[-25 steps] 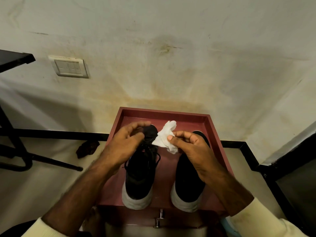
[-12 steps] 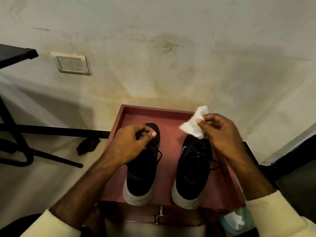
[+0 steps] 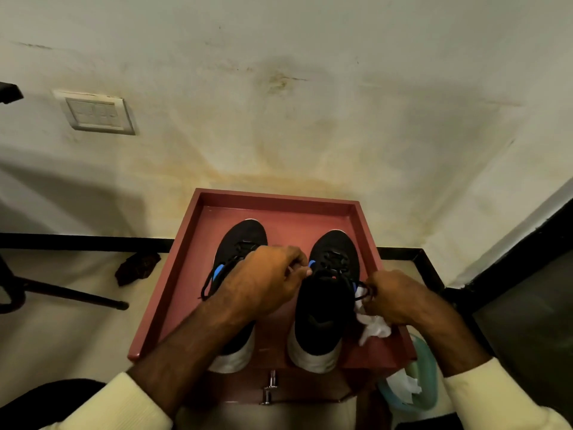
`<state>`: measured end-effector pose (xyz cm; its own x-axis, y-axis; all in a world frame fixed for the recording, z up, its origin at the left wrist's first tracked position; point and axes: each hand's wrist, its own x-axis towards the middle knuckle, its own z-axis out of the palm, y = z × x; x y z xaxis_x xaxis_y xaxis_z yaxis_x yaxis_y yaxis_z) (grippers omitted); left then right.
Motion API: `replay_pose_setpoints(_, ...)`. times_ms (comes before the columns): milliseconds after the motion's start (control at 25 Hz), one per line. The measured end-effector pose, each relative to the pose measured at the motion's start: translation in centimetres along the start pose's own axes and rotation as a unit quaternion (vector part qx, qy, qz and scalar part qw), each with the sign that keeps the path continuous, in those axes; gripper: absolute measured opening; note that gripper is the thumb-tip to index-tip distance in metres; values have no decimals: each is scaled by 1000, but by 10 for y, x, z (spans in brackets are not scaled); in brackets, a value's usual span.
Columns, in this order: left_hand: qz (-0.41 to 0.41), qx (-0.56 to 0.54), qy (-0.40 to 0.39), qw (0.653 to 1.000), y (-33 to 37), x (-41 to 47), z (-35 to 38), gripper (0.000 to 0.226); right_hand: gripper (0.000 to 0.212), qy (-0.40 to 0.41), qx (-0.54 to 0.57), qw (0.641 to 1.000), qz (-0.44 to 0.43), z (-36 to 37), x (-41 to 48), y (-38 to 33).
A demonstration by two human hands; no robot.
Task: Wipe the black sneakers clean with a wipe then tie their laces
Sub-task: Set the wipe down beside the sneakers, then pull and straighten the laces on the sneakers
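Black sneakers (image 3: 245,240) stand side by side, toes toward the wall, inside the raised rim of the red worktop (image 3: 173,280), which keeps them square to the person. Both hands are on the right sneaker (image 3: 328,302), pulling its laces (image 3: 361,288) apart to start a knot: the left hand (image 3: 266,280) pinches at the inner side and the right hand (image 3: 393,302) at the outer. The white wipe (image 3: 372,328) sits bunched under the right palm, probably kept handy, and the wiping looks finished.
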<state>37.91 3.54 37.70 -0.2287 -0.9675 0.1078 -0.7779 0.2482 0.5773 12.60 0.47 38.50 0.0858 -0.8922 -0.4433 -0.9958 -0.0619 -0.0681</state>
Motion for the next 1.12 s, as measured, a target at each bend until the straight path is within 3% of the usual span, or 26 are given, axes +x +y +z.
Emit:
replay_pose_setpoints(120,-44,2,-58,997,5,12,17,32,12,-27,26,999,-5,11,-3,2)
replay_pose_setpoints(240,-83,-4,-84,993,7,23,24,34,25,58,59,996,-17,10,-6,19)
replay_pose_setpoints(320,-104,-41,-83,990,3,27,21,33,48,136,178,974,-16,4,-11,25)
replay_pose_setpoints(440,-141,-131,-110,975,0,33,18,25,67,91,328,940,-17,-4,-22,22)
replay_pose_setpoints(560,-191,-264,-124,937,3,35,12,13,47,17,349,936,-53,-3,-23,17)
replay_pose_setpoints(680,-248,-361,-97,894,6,37,2,23,33,2,498,866,-54,-11,-22,18)
replay_pose_setpoints(840,-246,-336,-86,905,4,36,-7,33,35,29,584,811,-32,-18,-22,19)
replay_pose_setpoints(1000,-249,-279,-51,926,7,34,-14,35,47,102,516,851,-2,-17,-14,26)
replay_pose_setpoints(1120,-245,-267,-30,932,5,32,-19,33,40,134,430,893,-2,-16,-11,35)
